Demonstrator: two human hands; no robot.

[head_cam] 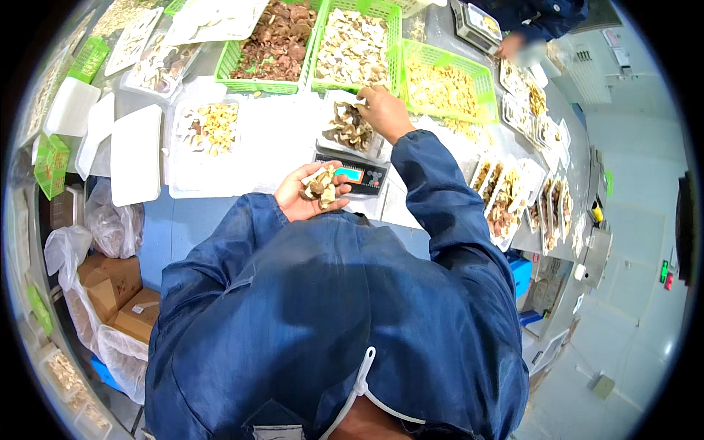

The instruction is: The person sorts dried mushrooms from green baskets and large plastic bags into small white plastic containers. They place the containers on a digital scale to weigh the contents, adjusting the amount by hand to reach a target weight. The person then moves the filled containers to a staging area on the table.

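My left hand (312, 192), palm up, holds several pale brown mushroom pieces (320, 186) just in front of my chest. Beyond it a digital scale (357, 177) with a lit display carries a clear plastic tray of dark mushroom pieces (350, 127). My right hand (383, 110) is over that tray's far right edge, fingers bent; whether they hold a piece is hidden. Green plastic baskets behind hold sliced cream mushrooms (352, 47), reddish-brown mushrooms (275, 41) and yellowish slices (441, 88). Left of the scale, a tray holds yellow-orange pieces (212, 127).
White trays and lids (136, 155) lie at the left. Filled trays (503, 192) stand in rows at the right. A co-worker's hand (511, 45) is near another scale (477, 27) at the far right. Cardboard boxes (113, 283) sit below the table at left.
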